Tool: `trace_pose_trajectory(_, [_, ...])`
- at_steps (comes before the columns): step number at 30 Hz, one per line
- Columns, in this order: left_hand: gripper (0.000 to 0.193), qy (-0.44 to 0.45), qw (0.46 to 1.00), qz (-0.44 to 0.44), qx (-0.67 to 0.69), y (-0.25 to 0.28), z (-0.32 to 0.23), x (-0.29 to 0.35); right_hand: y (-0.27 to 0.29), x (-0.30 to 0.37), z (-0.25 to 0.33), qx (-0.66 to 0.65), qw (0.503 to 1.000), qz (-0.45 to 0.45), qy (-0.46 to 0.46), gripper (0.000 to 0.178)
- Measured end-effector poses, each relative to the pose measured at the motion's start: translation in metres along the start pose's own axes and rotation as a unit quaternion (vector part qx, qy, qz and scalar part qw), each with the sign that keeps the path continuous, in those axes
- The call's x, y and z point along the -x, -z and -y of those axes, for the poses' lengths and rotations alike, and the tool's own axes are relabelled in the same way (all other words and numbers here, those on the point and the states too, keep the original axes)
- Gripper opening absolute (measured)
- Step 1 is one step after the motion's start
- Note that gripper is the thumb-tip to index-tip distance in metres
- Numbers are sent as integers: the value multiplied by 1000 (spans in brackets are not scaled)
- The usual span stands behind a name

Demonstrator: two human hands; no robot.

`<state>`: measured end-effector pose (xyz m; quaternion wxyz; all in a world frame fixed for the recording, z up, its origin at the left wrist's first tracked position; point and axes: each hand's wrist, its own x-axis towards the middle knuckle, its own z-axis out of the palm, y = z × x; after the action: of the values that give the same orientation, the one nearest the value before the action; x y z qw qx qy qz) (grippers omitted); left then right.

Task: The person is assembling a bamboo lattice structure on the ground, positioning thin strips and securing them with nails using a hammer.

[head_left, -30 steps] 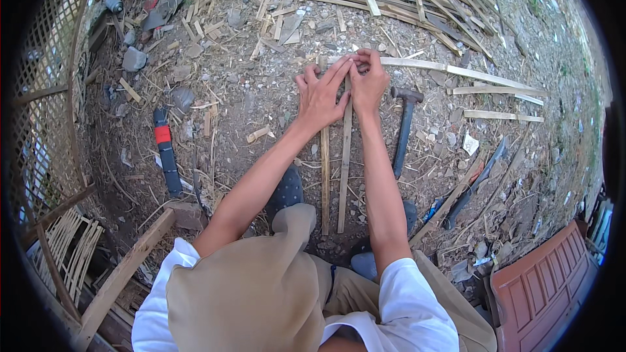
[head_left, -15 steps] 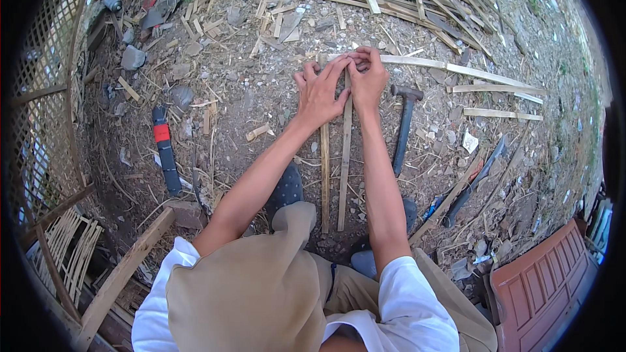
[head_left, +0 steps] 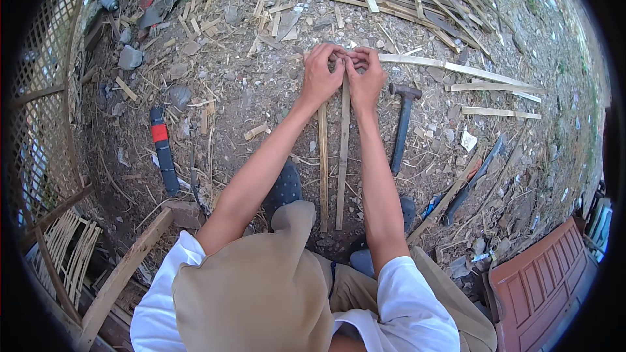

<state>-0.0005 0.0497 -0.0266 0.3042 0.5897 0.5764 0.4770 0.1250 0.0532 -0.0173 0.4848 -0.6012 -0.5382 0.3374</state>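
Observation:
My left hand [head_left: 321, 77] and my right hand [head_left: 365, 79] meet over the ground ahead of me. Their fingers are bent and closed where two thin wooden strips join. One is the upright strip [head_left: 343, 156], running from my fingertips back toward my feet. The other, the crosswise strip [head_left: 417, 60], leads off right from under my right fingers. My fingers cover the joint, so any small fastener there is hidden. A second lengthwise strip [head_left: 323, 176] lies just left of the upright one, its far end close to my left hand. A hammer [head_left: 403, 127] rests right of my right hand.
A pile of long strips [head_left: 391, 0] lies at the far side, and short strips [head_left: 499, 112] lie to the right. A long blade [head_left: 479, 173] is at right, a black sheath with a red band [head_left: 164, 153] at left. A lattice panel [head_left: 49, 58] and a brown panel [head_left: 541, 280] stand at the edges.
My left hand has drawn its spread fingers and thumb in at the joint, its thumb coming off the upright strip's side. My right fingers have curled in slightly. The strips and hammer stay put.

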Motion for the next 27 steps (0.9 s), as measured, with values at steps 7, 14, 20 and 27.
trace_pose_trajectory(7, [12,-28,997,16,-67,2,-8,-6,3,0,-4,16,1000,-6,0,26])
trace_pose_trajectory(14, [8,-29,991,-18,-128,-8,1,-6,-5,3,0,18,999,-27,19,28])
trace_pose_trajectory(20, [5,-25,991,-34,-126,-13,2,-5,-5,9,-4,-17,999,-49,8,34])
trace_pose_trajectory(27, [5,-28,991,-29,-129,-12,4,-3,-1,19,-8,-6,997,-66,-34,37])
